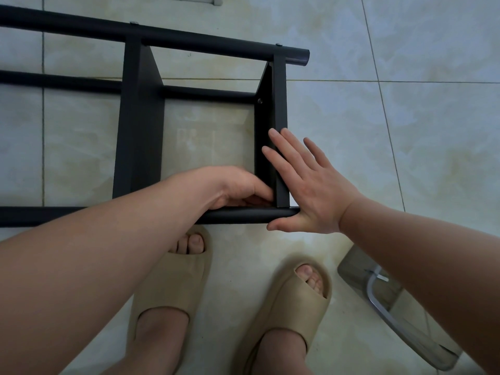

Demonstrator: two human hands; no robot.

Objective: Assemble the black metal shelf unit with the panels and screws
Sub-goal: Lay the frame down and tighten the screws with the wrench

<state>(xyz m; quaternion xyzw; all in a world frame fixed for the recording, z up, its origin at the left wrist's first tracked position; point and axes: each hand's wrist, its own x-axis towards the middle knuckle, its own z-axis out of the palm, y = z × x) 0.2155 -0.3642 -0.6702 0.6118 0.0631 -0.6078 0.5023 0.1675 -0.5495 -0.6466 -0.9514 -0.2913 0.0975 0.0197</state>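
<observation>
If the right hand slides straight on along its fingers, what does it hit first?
The right hand lies on the end panel; beyond its edge is a gap, then probably the far top tube, though depth is unclear.

Both arms bare, both in my view. I see the left forearm [121, 239] coming in from lower left, angled up and to the right, wrist roughly straight. The left hand [238, 189] is back-up, fingers curled under, thumb pointing right. Its fingertips are hidden, so I can't tell if they pinch anything. The right forearm [419, 253] enters from the right edge, angled up-left. The right hand [311, 185] lies flat, palm down, four fingers [286, 147] straight and fanned, pointing up-left, thumb splayed low to the left. Hands sit just beside each other; contact between them I can't confirm.
</observation>
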